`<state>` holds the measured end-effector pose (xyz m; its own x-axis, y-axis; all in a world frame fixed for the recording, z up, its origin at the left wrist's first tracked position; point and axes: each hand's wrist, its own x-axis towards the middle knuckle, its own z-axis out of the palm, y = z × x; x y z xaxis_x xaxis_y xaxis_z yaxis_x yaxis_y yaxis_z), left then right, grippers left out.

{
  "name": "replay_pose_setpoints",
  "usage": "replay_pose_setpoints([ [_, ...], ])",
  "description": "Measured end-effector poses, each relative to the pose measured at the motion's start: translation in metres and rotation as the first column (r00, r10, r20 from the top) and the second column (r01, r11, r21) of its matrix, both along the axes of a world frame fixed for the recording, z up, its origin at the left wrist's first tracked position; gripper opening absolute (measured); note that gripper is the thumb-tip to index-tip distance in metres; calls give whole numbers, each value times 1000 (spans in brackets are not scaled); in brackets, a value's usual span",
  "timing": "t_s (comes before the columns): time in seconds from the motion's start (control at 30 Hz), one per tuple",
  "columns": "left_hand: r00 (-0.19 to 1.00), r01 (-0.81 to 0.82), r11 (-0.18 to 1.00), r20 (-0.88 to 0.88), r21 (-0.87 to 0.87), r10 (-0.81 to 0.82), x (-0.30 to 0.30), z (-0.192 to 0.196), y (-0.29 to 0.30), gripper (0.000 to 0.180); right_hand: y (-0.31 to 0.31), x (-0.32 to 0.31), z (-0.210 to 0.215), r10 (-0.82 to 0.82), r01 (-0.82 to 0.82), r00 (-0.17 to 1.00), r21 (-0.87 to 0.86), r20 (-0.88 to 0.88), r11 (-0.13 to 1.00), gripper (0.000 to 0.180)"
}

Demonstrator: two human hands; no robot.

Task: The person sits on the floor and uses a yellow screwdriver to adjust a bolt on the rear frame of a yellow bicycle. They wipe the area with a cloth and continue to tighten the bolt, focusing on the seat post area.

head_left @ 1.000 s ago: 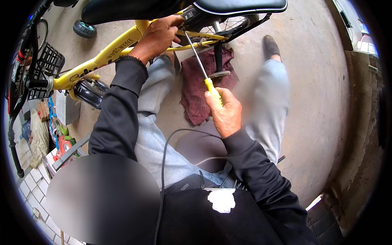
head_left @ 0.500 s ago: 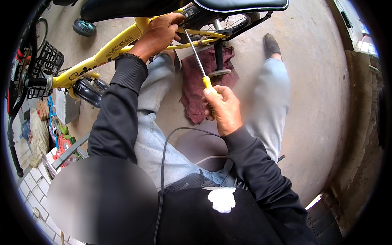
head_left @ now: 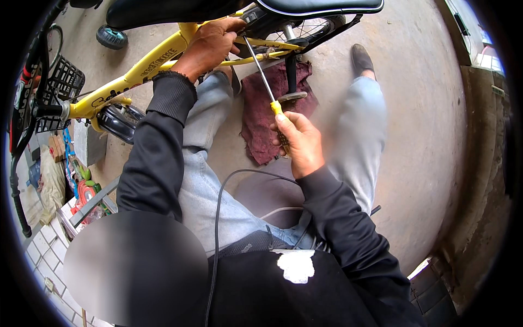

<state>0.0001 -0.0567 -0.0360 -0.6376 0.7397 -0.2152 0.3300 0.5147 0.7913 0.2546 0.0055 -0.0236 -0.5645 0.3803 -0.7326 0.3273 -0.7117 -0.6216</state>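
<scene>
The right hand point(head_left: 299, 143) is gripping a screwdriver point(head_left: 265, 90) by its yellow handle; the shaft is slanting up and left, its tip reaching under the saddle point(head_left: 321, 6). The left hand point(head_left: 210, 46) is clasping the yellow frame point(head_left: 147, 68) there. A maroon rag point(head_left: 261, 109) is lying below.

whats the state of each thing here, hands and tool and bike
left hand: gripping the yellow bike frame
right hand: closed round the screwdriver handle
screwdriver: tilted, tip up under the saddle
maroon rag: spread crumpled on the floor
black basket: mounted at the bike's front
</scene>
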Motion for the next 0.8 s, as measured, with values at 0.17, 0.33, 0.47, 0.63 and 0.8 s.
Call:
replay_pose_setpoints([
  [0.17,1000,-5,1000,2,-2,5,2,3,2,38,1,0,-1,-4,3,1000,22,28,1000,32],
  [0.33,1000,-7,1000,-2,-9,7,1,2,1,37,-9,3,-13,74,-88,996,297,59,951,32],
  [0.47,1000,-10,1000,-14,4,10,0,0,1,34,-5,4,-17,47,-50,999,300,16,953,29],
  [0.63,999,-20,1000,-33,-13,20,2,2,2,33,-3,5,-12,13,-13,1000,84,-10,996,28],
  [0.8,999,-19,1000,-47,-15,18,1,0,0,34,1,2,-4,-30,22,999,-187,-40,982,31],
])
